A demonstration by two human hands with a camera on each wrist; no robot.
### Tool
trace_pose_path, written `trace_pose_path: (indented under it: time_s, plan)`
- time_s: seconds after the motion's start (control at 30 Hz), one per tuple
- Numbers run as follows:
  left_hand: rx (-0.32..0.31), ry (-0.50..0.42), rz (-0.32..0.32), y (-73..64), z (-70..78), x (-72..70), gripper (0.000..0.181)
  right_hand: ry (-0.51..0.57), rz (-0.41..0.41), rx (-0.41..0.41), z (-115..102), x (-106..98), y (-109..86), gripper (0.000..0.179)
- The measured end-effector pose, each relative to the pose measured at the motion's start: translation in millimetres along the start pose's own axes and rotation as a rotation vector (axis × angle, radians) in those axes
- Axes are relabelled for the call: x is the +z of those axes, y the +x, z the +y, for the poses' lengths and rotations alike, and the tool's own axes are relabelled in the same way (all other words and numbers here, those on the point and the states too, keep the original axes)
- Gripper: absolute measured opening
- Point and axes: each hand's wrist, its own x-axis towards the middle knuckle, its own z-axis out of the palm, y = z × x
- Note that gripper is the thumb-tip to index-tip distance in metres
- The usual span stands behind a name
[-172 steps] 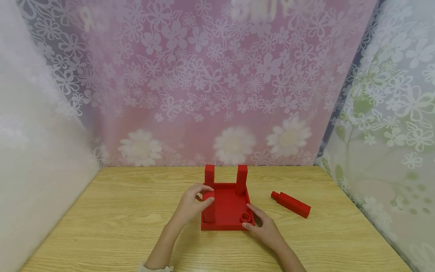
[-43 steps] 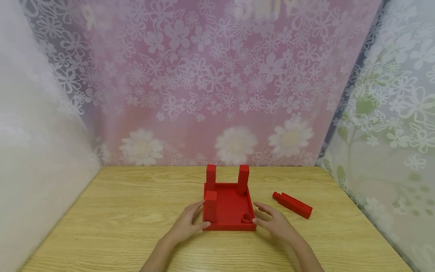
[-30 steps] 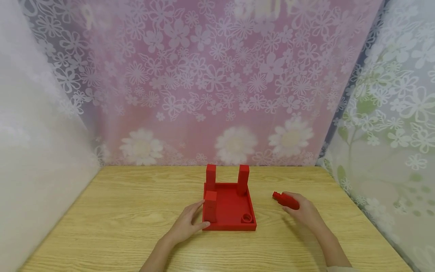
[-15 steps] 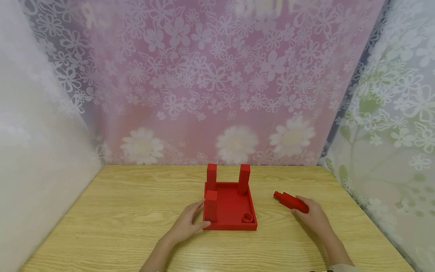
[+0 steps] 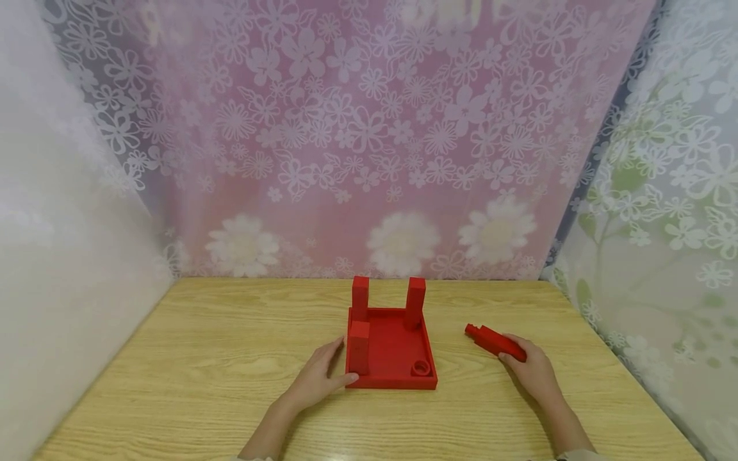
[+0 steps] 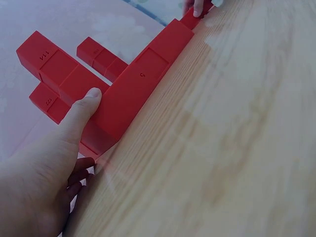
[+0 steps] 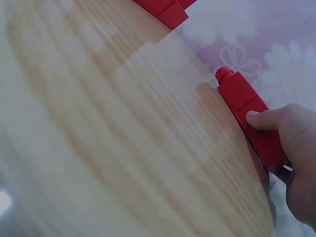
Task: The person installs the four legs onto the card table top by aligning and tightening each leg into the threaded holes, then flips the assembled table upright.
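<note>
A shallow red square tray [image 5: 398, 342] lies on the table with red square legs standing at three corners: near left [image 5: 359, 349], far left [image 5: 360, 298] and far right [image 5: 415, 301]. Its near right corner has a round red socket [image 5: 420, 367]. My left hand [image 5: 316, 378] holds the near left corner, its thumb against the front wall in the left wrist view and the other fingers partly hidden behind. To the right, my right hand [image 5: 533, 370] grips a loose red leg [image 7: 244, 106] near its plain end. The leg's round, necked end points toward the tray.
The wood-grain table [image 5: 230, 333] runs back to a pink flowered curtain [image 5: 357, 160]. A pale sheet [image 5: 69, 224] hangs on the left and a flowered one [image 5: 663, 256] on the right.
My left hand moved from the near left leg's top down to the tray corner. My right hand left the tray, took hold of the loose leg, then shifted toward its plain end.
</note>
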Motion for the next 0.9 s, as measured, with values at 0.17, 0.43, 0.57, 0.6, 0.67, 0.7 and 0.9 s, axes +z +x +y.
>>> trace_pose_path:
  time_s: [0.17, 0.43, 0.57, 0.6, 0.67, 0.7, 0.9]
  plan:
    - [0.008, 0.007, -0.012, -0.3, 0.5, -0.4, 0.08, 0.018, -0.002, 0.017, -4, 0, -2.0, 0.044]
    - [-0.002, 0.031, -0.026, -0.2, 1.0, -1.9, 0.078, 0.064, 0.005, -0.034, -21, -2, -3.1, 0.045]
    - [-0.004, 0.02, -0.022, -0.5, 1.0, -2.0, 0.079, 0.092, 0.006, -0.063, -34, -3, -4.0, 0.044]
    - [-0.003, 0.017, -0.019, -0.6, 0.9, -1.9, 0.079, 0.097, 0.012, -0.076, -37, -3, -4.0, 0.043]
    - [0.002, 0.007, -0.014, -0.6, 0.7, -1.6, 0.079, 0.098, 0.024, -0.105, -42, -4, -4.1, 0.042]
    - [0.005, 0.001, -0.012, -0.5, 0.6, -1.4, 0.08, 0.097, 0.028, -0.123, -44, -4, -4.2, 0.042]
    - [0.018, -0.013, -0.021, -0.2, 1.1, -2.0, 0.079, 0.109, 0.011, -0.171, -58, -4, -3.1, 0.041]
